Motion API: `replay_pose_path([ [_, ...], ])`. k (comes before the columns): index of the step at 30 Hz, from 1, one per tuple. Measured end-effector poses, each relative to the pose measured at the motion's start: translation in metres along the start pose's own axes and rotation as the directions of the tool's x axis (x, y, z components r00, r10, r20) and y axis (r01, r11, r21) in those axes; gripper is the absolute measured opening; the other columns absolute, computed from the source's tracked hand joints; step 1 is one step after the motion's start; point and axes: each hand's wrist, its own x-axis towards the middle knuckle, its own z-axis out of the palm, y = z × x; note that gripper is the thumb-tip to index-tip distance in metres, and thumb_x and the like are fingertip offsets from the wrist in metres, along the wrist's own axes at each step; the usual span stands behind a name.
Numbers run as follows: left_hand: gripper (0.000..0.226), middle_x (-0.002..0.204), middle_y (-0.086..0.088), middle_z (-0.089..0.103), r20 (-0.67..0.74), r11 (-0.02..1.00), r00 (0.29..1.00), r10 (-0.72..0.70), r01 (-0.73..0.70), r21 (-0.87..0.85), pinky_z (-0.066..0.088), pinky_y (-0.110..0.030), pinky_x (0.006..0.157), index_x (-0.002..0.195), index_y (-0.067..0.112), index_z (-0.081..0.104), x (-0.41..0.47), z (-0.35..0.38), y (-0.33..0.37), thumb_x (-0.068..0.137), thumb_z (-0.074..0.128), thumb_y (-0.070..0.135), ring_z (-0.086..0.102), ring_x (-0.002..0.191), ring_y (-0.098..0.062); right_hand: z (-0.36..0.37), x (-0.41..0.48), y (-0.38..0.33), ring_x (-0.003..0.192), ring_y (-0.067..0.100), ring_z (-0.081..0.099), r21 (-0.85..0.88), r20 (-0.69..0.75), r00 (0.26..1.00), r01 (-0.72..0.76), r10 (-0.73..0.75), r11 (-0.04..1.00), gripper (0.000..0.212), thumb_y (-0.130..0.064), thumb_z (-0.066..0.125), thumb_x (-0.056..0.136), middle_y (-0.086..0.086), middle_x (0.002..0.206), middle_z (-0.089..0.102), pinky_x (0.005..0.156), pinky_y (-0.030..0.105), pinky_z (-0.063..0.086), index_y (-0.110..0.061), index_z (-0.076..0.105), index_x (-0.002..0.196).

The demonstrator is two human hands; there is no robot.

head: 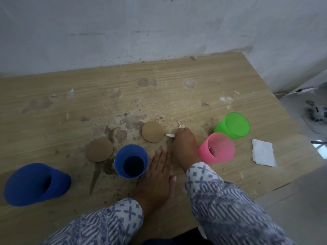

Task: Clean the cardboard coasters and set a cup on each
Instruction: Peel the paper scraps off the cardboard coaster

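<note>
While a tissue wad (170,135) is pinched in the curled right hand (184,145) mid-frame, just right of a bare coaster (153,131), the left hand (157,172) is laid flat, empty, by the blue cup (131,161). Light strokes are advised, coaster pinned.

Counter (159,82): pale wood-grain top, filling the middle of the frame, right edge running down toward lower right. Surface badly marked: brown stains (131,121) at centre, white flecks (225,99) toward upper right.
Wall (123,23): whitish, scuffed, across the top, meeting the counter's far edge.
Paper napkin (263,154): white, folded, flat on the counter at right.
Floor (300,200): light, lower right.
Cable (299,91): white, upper right, beyond the counter.
Dark-and-white object (316,112): far right, too blurred to identify.
</note>
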Motion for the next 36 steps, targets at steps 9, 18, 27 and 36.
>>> replay_pose_path([
  [9,0.063,0.147,-0.01,0.04,-0.013,1.0,0.999,0.03,-0.03,0.007,0.006,-0.035,0.113,0.141,0.005,0.039,0.0,0.005,-0.002,0.088,0.038,0.04,0.034,0.138,-0.026,0.022,-0.049,0.022,0.087,0.037,0.061,-0.224,0.01,0.995,0.096,-0.096,0.97,0.021,-0.008,0.061,0.075,0.02,0.094,0.063,0.08,0.04,0.05,0.001,0.064,0.093],
  [18,0.065,0.155,-0.01,0.024,-0.015,0.999,1.0,0.0,-0.001,-0.046,-0.001,-0.034,0.115,0.147,0.007,0.027,0.002,0.0,-0.001,0.092,0.029,0.041,0.018,0.143,-0.026,0.012,-0.052,0.015,0.101,0.037,0.062,-0.095,0.011,0.992,0.127,-0.127,0.987,0.039,0.0,0.07,0.068,0.021,0.11,0.064,0.089,0.041,0.049,0.005,0.064,0.106],
  [27,0.065,0.154,-0.006,0.008,-0.045,1.0,0.999,0.022,-0.022,0.012,0.0,-0.038,0.12,0.147,0.009,0.019,0.0,0.001,0.0,0.093,0.03,0.042,0.008,0.143,-0.023,-0.008,-0.042,-0.004,0.131,0.034,0.028,-0.38,0.219,0.972,0.163,-0.083,0.911,0.042,-0.006,0.035,0.093,0.021,0.142,0.036,0.109,0.043,0.024,0.004,0.037,0.134],
  [36,0.069,0.153,-0.001,-0.015,-0.015,0.996,1.0,-0.017,0.016,-0.082,-0.012,-0.036,0.119,0.148,0.013,-0.003,0.004,0.001,-0.001,0.095,0.027,0.045,-0.012,0.144,-0.023,-0.001,-0.057,-0.006,0.12,0.044,0.047,-0.354,0.243,0.965,0.185,-0.1,0.917,0.041,-0.013,0.039,0.085,0.033,0.118,0.057,0.099,0.053,0.041,0.015,0.06,0.107],
])
